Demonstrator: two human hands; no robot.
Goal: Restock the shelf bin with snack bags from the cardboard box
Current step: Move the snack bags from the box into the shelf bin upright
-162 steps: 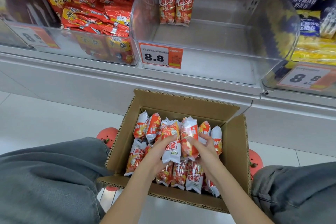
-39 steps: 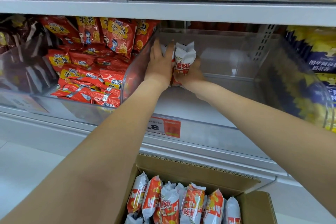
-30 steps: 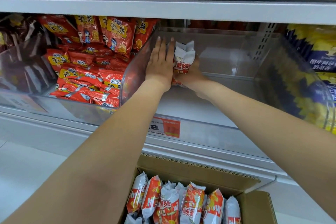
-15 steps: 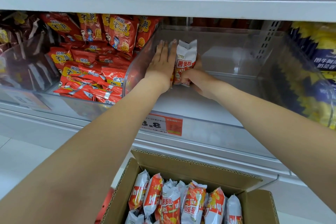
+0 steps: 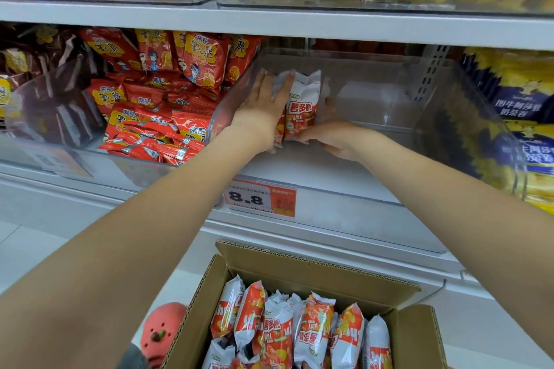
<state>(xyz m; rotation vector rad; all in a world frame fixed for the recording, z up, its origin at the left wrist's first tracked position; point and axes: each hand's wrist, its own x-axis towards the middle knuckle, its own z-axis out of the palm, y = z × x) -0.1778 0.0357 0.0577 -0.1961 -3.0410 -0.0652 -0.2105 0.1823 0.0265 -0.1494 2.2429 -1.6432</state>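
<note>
We are pressing our left hand [image 5: 263,111] flat, fingers spread, against the upright snack bags [image 5: 301,108] at the back left of the clear shelf bin [image 5: 344,189]; our right hand [image 5: 332,136] is cupping their lower right side; the front bag is reading 薯多脆; the price tag [image 5: 260,199] is showing 8.8; more bags are standing in the cardboard box [image 5: 317,266] below.

Two bare forearms, sleeveless, hands [image 5: 263,111] unadorned

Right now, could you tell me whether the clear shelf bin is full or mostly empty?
Mostly empty: the clear shelf bin holds only a few snack bags at its back left.
</note>
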